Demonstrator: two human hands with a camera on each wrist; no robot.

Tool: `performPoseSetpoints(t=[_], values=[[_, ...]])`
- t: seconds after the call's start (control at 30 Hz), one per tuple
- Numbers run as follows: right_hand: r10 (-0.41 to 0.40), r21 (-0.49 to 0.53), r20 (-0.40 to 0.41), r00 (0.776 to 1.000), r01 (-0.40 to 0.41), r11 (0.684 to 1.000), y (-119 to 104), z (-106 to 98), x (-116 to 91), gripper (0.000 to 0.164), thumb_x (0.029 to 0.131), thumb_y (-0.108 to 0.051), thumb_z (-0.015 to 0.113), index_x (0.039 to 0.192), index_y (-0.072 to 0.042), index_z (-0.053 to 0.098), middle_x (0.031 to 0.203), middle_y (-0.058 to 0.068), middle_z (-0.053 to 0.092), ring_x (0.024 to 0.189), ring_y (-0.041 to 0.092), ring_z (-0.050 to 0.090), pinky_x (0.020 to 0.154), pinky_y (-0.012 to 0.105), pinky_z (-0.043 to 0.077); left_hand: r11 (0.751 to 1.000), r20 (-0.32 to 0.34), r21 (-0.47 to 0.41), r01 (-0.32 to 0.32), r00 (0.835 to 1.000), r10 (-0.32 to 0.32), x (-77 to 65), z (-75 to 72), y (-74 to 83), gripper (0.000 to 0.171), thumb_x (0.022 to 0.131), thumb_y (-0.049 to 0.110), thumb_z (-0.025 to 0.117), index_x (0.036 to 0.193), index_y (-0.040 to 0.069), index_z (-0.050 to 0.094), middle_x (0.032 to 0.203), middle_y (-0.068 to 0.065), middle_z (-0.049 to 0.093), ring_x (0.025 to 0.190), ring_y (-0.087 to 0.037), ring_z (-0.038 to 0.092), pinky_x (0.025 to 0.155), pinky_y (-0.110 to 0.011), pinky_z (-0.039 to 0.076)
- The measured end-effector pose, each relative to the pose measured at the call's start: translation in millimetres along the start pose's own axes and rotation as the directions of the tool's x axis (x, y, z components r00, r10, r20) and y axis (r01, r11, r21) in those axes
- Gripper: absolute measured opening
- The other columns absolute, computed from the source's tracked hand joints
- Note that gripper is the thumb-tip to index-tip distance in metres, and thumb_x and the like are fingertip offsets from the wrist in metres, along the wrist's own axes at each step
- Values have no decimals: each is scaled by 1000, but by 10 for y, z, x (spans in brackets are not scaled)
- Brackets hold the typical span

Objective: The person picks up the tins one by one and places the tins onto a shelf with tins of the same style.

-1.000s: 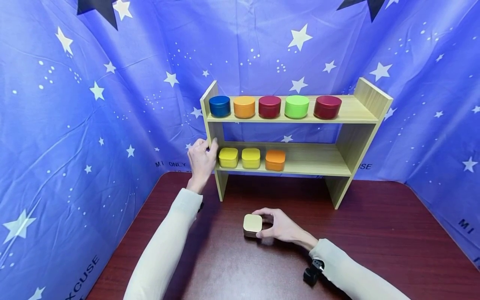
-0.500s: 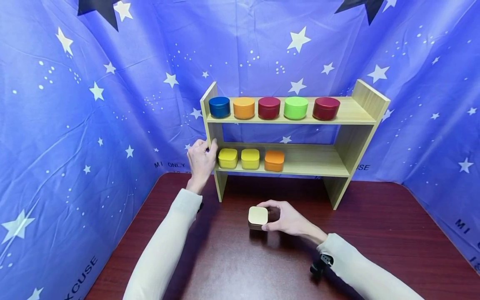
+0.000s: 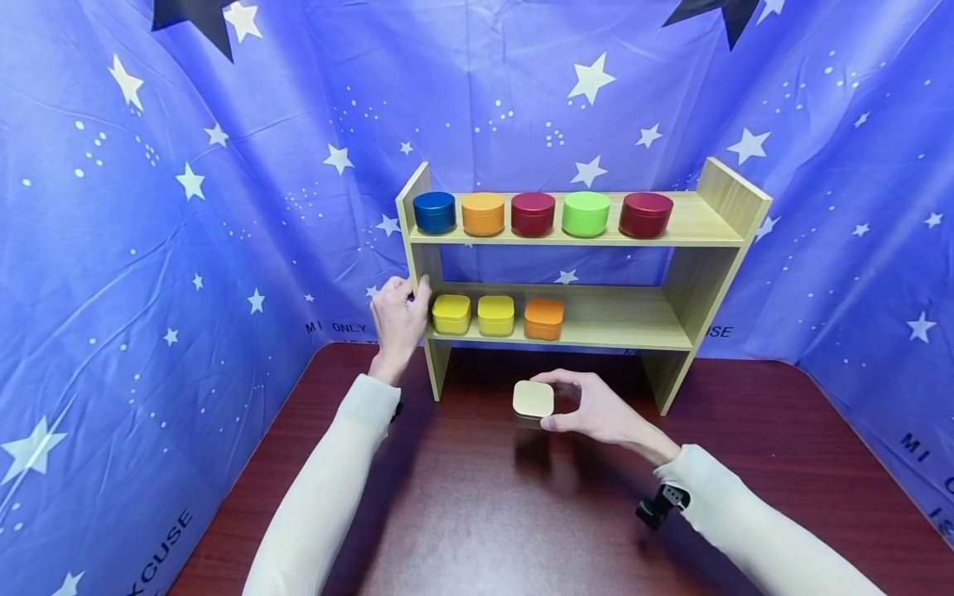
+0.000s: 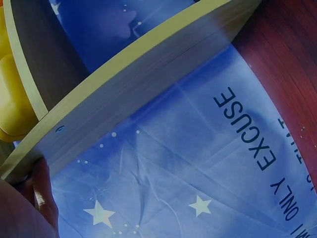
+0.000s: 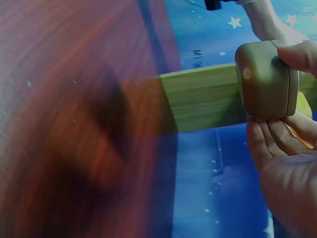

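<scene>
A gold square tin (image 3: pixel 532 399) with rounded corners hangs above the table, pinched between the thumb and fingers of my right hand (image 3: pixel 596 408). In the right wrist view the same tin (image 5: pixel 267 79) shows its side and lid seam. My left hand (image 3: pixel 401 319) grips the left side panel of the two-tier wooden shelf (image 3: pixel 619 319); in the left wrist view its fingers (image 4: pixel 43 191) curl at the panel's edge. On the lower tier stand two yellow square tins (image 3: pixel 451 314) and an orange square tin (image 3: pixel 543 319), all left of the bare wood.
Along the upper tier runs a row of round tins: blue (image 3: pixel 435 213), orange (image 3: pixel 483 214), dark red (image 3: pixel 532 214), green (image 3: pixel 585 214) and another dark red one (image 3: pixel 645 215). The shelf stands on a dark red table (image 3: pixel 462 497), with a blue starry curtain (image 3: pixel 499 99) around it.
My right hand has lifted the gold tin off the table and carried it forward and to the right, closer to the shelf. My left hand stays on the side panel.
</scene>
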State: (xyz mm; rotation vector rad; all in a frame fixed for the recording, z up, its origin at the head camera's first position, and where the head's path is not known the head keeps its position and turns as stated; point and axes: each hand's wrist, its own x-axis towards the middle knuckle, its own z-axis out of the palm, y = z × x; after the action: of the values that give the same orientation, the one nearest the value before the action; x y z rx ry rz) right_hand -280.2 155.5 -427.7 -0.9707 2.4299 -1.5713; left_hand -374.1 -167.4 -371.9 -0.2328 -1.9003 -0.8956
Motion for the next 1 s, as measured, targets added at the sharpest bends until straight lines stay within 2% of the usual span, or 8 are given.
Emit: performPoseSetpoints(t=[0.33,0.57,0.77,1.0], values=[[-3,-24,-47,999,2,1000,-136,-320,26,57,86,-2,86,140,0,68,124,18,76,107,2,71,95,15,54,1000,-11,-6,-7,1000,7,7,2,16,44,99,19,72,62,-6,66,67,-24,61,64,-43,61,62,-55,48],[41,-85,-80,996,-48,995,-274,-531,45,60,87,-4,85,144,1,65,126,19,75,108,-1,67,96,13,51,1000,-8,-12,0,1000,0,7,-9,19,47,99,20,72,60,-5,63,67,-24,60,63,-43,59,62,-54,46],[34,-96,-86,996,-42,995,-332,-671,60,59,89,-3,83,144,4,63,115,7,77,103,-1,68,91,18,55,1000,-8,-6,1,1000,-2,7,2,4,49,99,20,72,58,-4,61,67,-23,60,63,-42,59,62,-54,46],[25,-91,-114,993,-35,995,-282,-830,59,57,89,1,82,143,5,64,108,-11,77,99,-2,71,86,17,56,1000,-4,3,-2,1000,2,1,7,-10,49,100,21,71,59,-4,61,67,-23,60,63,-43,59,62,-54,46]])
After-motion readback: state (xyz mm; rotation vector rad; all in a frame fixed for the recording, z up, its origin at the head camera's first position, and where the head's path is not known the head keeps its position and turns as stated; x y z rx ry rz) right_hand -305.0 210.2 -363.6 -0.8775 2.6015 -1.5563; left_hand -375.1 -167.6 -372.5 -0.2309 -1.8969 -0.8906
